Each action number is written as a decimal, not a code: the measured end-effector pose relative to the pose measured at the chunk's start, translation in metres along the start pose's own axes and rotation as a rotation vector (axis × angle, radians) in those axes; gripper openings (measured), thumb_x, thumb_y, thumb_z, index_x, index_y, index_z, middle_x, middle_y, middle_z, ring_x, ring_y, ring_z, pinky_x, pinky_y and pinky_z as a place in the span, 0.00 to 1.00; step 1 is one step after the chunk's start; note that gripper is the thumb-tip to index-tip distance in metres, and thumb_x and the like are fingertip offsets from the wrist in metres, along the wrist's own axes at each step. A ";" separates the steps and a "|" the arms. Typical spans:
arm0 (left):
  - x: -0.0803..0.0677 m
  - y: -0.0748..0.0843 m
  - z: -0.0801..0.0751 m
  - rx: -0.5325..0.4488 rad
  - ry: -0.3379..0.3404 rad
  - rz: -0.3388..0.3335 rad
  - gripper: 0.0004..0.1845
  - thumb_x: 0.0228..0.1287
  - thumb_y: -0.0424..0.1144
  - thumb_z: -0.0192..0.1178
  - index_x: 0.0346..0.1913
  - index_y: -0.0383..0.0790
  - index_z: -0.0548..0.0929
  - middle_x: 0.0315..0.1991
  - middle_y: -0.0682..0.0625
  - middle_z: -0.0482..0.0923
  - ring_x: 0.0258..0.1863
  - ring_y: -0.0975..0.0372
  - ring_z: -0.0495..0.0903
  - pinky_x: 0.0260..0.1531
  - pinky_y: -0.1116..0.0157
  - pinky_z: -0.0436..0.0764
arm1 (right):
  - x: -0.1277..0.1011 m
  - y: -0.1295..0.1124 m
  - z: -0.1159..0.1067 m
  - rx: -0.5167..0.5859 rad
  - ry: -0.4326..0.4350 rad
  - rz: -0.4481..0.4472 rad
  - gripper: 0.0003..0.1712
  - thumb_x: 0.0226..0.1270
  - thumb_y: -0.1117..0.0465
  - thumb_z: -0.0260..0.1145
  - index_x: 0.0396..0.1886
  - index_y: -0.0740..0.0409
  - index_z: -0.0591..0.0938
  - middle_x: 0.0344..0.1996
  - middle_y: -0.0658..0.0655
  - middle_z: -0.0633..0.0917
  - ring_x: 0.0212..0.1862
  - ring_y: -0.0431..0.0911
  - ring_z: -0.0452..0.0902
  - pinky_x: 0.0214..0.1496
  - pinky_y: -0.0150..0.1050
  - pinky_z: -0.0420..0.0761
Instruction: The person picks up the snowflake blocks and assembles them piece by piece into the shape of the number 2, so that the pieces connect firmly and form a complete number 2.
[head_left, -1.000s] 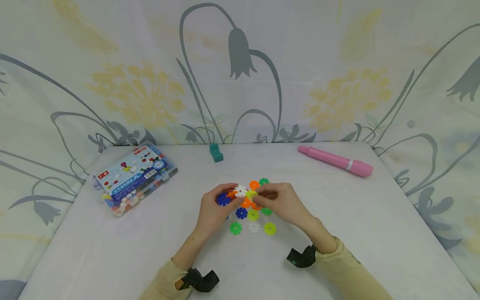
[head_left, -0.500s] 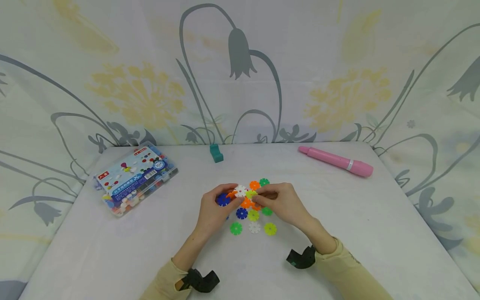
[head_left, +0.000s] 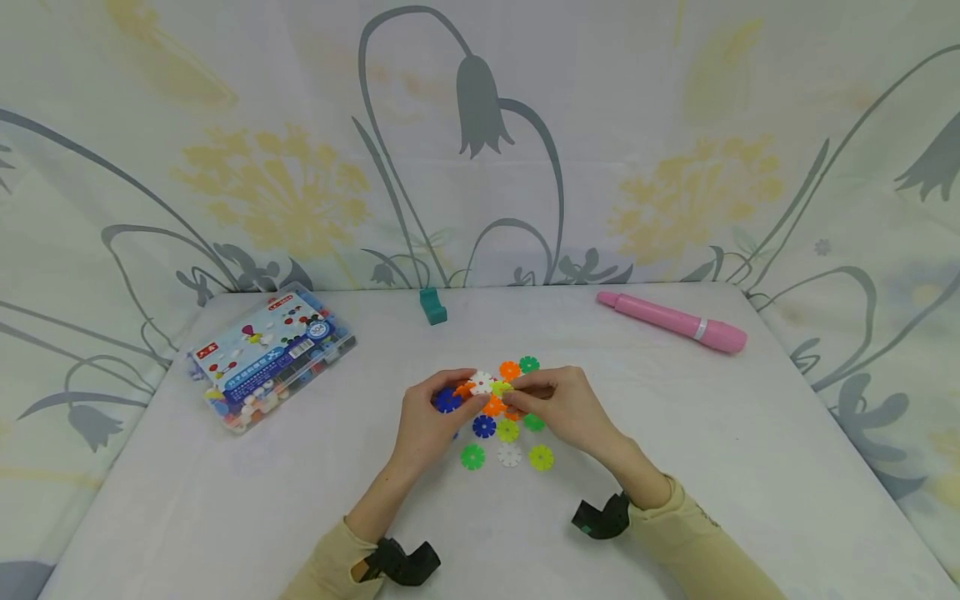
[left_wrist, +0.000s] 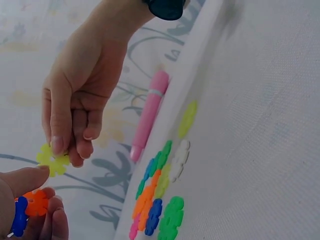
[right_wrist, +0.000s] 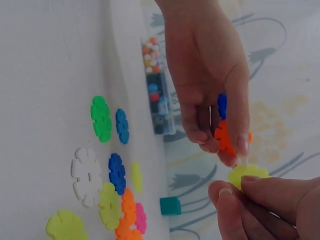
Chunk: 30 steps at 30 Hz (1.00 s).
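Note:
Above the table, my left hand point(head_left: 426, 423) grips a small chain of plastic snowflake discs: a blue disc point(head_left: 447, 401), an orange disc point(right_wrist: 225, 137) and a white disc point(head_left: 482, 382). Between its thumb and fingertips, my right hand point(head_left: 564, 408) pinches a yellow-green snowflake disc point(right_wrist: 252, 171). That disc meets the white one edge to edge; whether their slots are joined I cannot tell. Below the hands, loose discs lie flat, among them a green disc point(head_left: 472, 457), a white loose disc point(head_left: 509, 454), a yellow loose disc point(head_left: 541, 457) and a dark blue loose disc point(head_left: 483, 427).
At the back left lies a clear plastic box point(head_left: 273, 358) of colourful small parts with a printed label. A teal block point(head_left: 432, 307) sits near the back edge. Toward the back right is a pink pen-shaped tube point(head_left: 671, 322). A patterned cloth hangs behind the white table point(head_left: 262, 500).
Both hands stay almost still, keeping the same grip on the discs. Only very slight finger shifts around the yellow-green disc are visible.

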<state>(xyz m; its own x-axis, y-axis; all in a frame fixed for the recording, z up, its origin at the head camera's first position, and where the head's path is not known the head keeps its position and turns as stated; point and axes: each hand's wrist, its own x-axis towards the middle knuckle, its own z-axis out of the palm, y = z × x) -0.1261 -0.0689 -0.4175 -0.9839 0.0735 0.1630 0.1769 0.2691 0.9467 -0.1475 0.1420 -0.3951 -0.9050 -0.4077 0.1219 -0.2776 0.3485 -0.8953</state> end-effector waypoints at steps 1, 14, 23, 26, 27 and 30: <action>0.000 0.000 0.000 0.002 0.001 0.000 0.19 0.62 0.40 0.71 0.55 0.41 0.84 0.50 0.48 0.85 0.51 0.56 0.80 0.57 0.54 0.79 | 0.000 0.000 0.000 0.000 -0.001 -0.002 0.08 0.66 0.63 0.70 0.39 0.65 0.89 0.29 0.59 0.90 0.34 0.59 0.87 0.40 0.53 0.86; -0.002 0.000 0.003 -0.010 0.007 -0.018 0.20 0.62 0.39 0.70 0.56 0.35 0.83 0.53 0.42 0.84 0.52 0.54 0.81 0.58 0.52 0.79 | 0.000 0.002 0.001 -0.022 0.001 -0.063 0.07 0.65 0.66 0.70 0.38 0.67 0.89 0.30 0.61 0.90 0.32 0.58 0.87 0.39 0.49 0.87; -0.005 0.004 0.006 0.001 0.029 -0.014 0.20 0.62 0.39 0.70 0.56 0.35 0.84 0.55 0.42 0.83 0.57 0.51 0.80 0.59 0.52 0.79 | 0.000 0.003 0.001 -0.068 0.029 -0.147 0.06 0.64 0.68 0.71 0.36 0.67 0.89 0.29 0.61 0.90 0.31 0.57 0.87 0.35 0.37 0.87; -0.005 0.004 0.007 0.008 0.039 -0.011 0.21 0.62 0.39 0.70 0.56 0.36 0.84 0.56 0.44 0.83 0.58 0.51 0.80 0.60 0.52 0.78 | 0.000 0.004 0.003 -0.085 0.041 -0.180 0.05 0.63 0.68 0.71 0.35 0.67 0.89 0.28 0.61 0.90 0.30 0.56 0.87 0.34 0.32 0.85; -0.006 0.004 0.008 0.008 0.043 -0.008 0.21 0.62 0.39 0.70 0.56 0.36 0.84 0.56 0.44 0.83 0.59 0.51 0.80 0.60 0.52 0.78 | -0.001 0.005 0.003 -0.086 0.045 -0.190 0.05 0.63 0.68 0.71 0.35 0.67 0.89 0.28 0.61 0.90 0.30 0.56 0.87 0.33 0.32 0.85; -0.006 0.003 0.009 0.003 0.051 0.006 0.21 0.62 0.38 0.70 0.56 0.36 0.84 0.56 0.44 0.83 0.60 0.51 0.79 0.61 0.51 0.77 | -0.001 0.005 0.004 -0.091 0.059 -0.219 0.04 0.63 0.68 0.71 0.34 0.67 0.89 0.27 0.60 0.90 0.29 0.55 0.87 0.33 0.33 0.85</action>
<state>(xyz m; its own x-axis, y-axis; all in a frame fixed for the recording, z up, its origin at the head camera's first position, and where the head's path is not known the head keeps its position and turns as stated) -0.1198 -0.0602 -0.4181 -0.9828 0.0262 0.1826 0.1827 0.2715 0.9449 -0.1469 0.1409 -0.4015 -0.8368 -0.4323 0.3360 -0.4945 0.3333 -0.8027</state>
